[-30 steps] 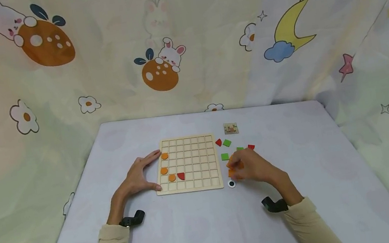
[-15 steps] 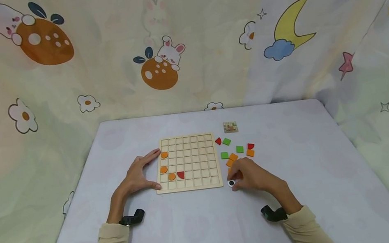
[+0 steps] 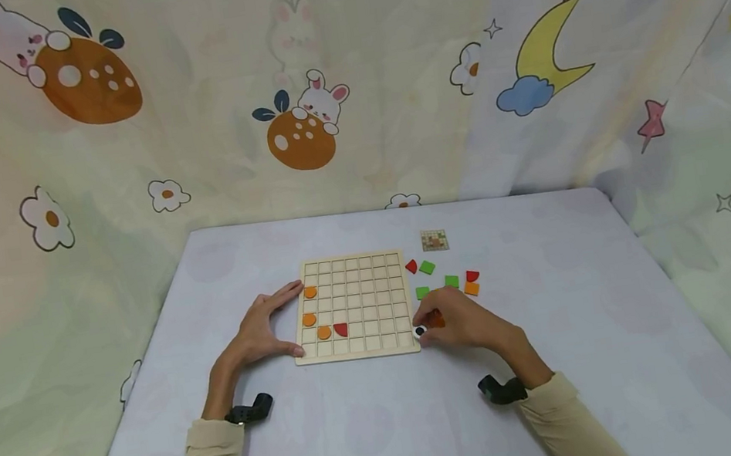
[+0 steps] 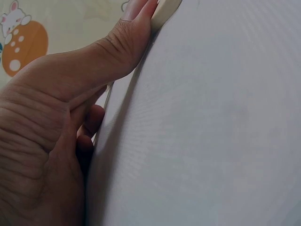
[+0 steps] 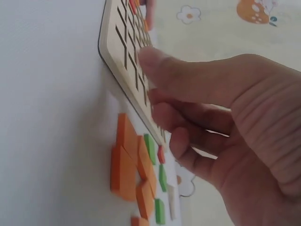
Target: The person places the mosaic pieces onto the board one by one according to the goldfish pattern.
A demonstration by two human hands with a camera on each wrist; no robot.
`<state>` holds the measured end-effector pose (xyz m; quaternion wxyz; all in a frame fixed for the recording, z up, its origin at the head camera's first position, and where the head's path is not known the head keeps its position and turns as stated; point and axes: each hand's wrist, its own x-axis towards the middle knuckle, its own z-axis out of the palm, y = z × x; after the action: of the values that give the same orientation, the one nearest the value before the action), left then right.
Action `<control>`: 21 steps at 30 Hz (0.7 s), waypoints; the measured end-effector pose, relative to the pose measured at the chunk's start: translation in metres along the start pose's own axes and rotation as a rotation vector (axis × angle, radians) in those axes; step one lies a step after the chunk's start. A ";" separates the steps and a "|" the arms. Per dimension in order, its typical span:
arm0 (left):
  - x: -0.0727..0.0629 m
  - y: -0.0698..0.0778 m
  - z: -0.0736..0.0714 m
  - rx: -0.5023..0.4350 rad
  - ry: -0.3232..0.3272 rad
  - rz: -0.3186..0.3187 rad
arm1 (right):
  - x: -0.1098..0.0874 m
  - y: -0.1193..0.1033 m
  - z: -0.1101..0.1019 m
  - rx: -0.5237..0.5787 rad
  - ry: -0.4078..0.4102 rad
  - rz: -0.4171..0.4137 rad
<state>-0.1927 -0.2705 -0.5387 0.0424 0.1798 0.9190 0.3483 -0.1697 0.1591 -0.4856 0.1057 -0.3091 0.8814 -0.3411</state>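
A light wooden grid board (image 3: pixel 362 279) lies on the table. Three orange discs (image 3: pixel 309 319) and one red quarter-round piece (image 3: pixel 341 330) sit on its left part. My left hand (image 3: pixel 257 330) spans the board's left edge, fingers stretched along the upper side and thumb at the near corner; in the left wrist view the thumb (image 4: pixel 124 44) presses on the board's rim. With thumb and fingertips my right hand (image 3: pixel 462 319) pinches a white disc with a black centre (image 3: pixel 420 332), right at the board's lower right edge. In the right wrist view the fingers hide that disc.
Right of the board lie several orange square tiles (image 5: pixel 123 174), green tiles (image 3: pixel 427 267) and red quarter-round pieces (image 3: pixel 473 275). A small patterned card (image 3: pixel 434 240) lies behind them. Patterned cloth (image 3: pixel 197 127) hangs behind the white-covered table (image 3: pixel 359 431).
My right hand moved from the orange tiles to the black-and-white disc, pinched it, and brought it left to the board's edge. The left hand stayed put.
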 end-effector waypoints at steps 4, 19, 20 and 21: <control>-0.003 0.000 -0.001 -0.004 0.005 -0.004 | 0.017 0.000 0.005 0.049 0.026 -0.044; -0.002 -0.001 -0.001 0.008 0.009 0.016 | 0.081 -0.010 0.027 0.109 0.035 -0.119; -0.001 -0.002 0.000 0.005 0.011 0.023 | 0.085 -0.011 0.028 0.107 0.031 -0.132; 0.000 -0.002 0.001 0.003 0.013 0.030 | 0.088 -0.011 0.029 0.106 0.026 -0.147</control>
<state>-0.1928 -0.2717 -0.5406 0.0306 0.1914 0.9170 0.3487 -0.2223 0.0828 -0.4981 0.0849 -0.3624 0.8384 -0.3982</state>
